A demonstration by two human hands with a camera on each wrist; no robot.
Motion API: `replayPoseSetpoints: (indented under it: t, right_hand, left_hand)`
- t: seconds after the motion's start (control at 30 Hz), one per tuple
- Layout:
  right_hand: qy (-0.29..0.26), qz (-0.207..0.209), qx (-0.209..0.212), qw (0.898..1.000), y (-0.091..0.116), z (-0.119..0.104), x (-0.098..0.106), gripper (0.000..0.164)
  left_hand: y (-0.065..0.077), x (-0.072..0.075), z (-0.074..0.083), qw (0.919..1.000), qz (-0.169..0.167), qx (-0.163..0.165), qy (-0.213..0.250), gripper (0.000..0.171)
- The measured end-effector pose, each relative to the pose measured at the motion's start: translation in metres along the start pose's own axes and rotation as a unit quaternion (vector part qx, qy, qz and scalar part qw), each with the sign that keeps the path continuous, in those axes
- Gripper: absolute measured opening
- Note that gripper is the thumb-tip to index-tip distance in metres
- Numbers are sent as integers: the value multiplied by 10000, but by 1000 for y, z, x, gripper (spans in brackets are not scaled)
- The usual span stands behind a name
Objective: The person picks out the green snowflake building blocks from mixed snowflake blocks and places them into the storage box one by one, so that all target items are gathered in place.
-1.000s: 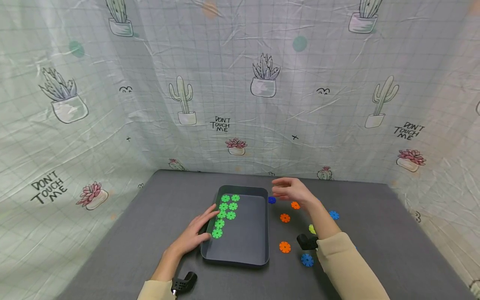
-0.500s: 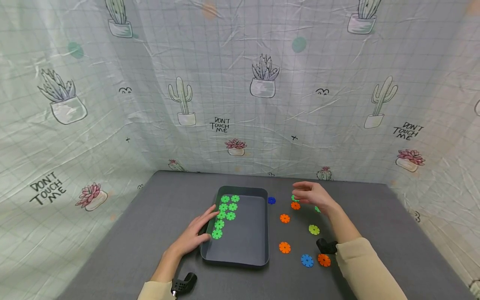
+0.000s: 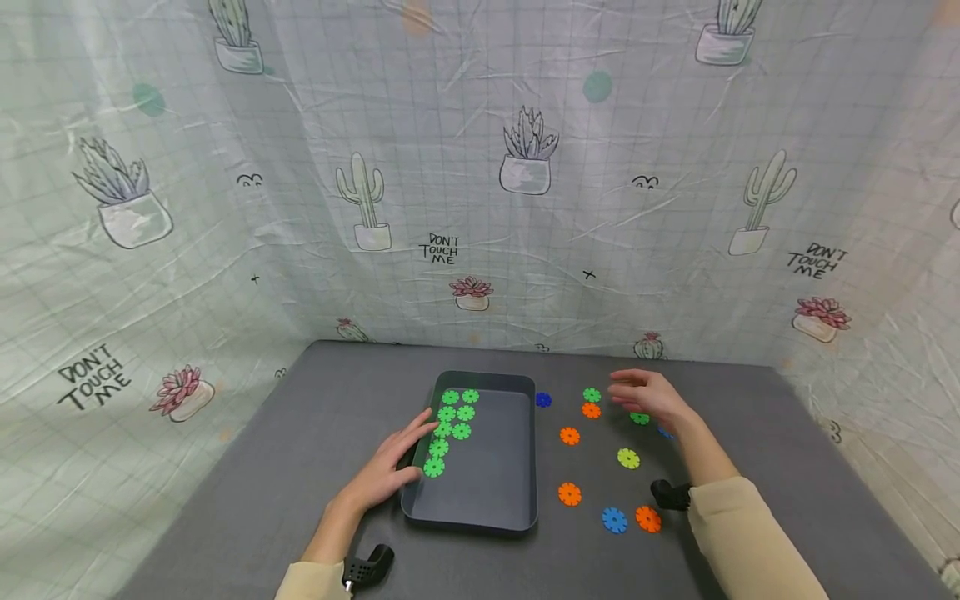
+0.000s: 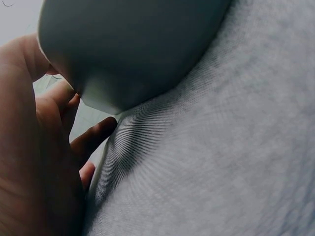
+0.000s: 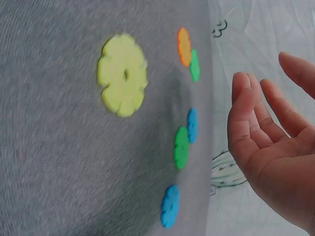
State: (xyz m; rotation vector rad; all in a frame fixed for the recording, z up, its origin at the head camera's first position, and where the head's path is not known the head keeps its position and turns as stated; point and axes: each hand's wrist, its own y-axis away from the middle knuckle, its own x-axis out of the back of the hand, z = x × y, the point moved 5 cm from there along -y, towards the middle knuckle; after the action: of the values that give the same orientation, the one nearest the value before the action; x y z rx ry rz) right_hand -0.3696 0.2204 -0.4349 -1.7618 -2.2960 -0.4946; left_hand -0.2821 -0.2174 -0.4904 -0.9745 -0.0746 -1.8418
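My left hand (image 3: 388, 465) rests at the left rim of a dark grey tray (image 3: 495, 527), thumb and fingers spread along its side. In the left wrist view, the thumb and fingers touch the tray wall (image 4: 133, 44). Inside the tray, green notched discs (image 3: 438, 448) lie along the left side. My right hand (image 3: 651, 396) hovers above the table's right half with relaxed fingers and nothing held. A green disc (image 5: 181, 147) and a blue disc (image 5: 192, 125) lie below it on the table, and another green disc (image 3: 592, 395) lies to its left.
Several orange discs (image 3: 570, 495), a yellow-green disc (image 3: 628, 458), a light blue disc (image 3: 615, 521) and a dark blue disc (image 3: 543, 400) lie right of the tray on the grey table (image 3: 322, 400). A patterned curtain (image 3: 480, 208) hangs behind and beside the table.
My right hand has moved right, away from the tray's far right corner, uncovering green discs behind the orange one. The left hand and tray have stayed put.
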Motion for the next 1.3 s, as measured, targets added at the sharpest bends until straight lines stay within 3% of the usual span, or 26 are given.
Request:
replayPoseSetpoints:
  t: [0.33,0.83,1.3]
  right_hand:
    - [94,-5,-89,9999,5,15,14,63]
    - [756,129,-280,9967,6,30,32,61]
    - [1159,173,-314,9926,3,43,41,58]
  left_hand:
    - [0,-1,-1,10000,9,49,11,70]
    - [1,-1,-1,9997,40,244,-25,71]
    - [-1,-1,-1,9999,38,128,-37,70]
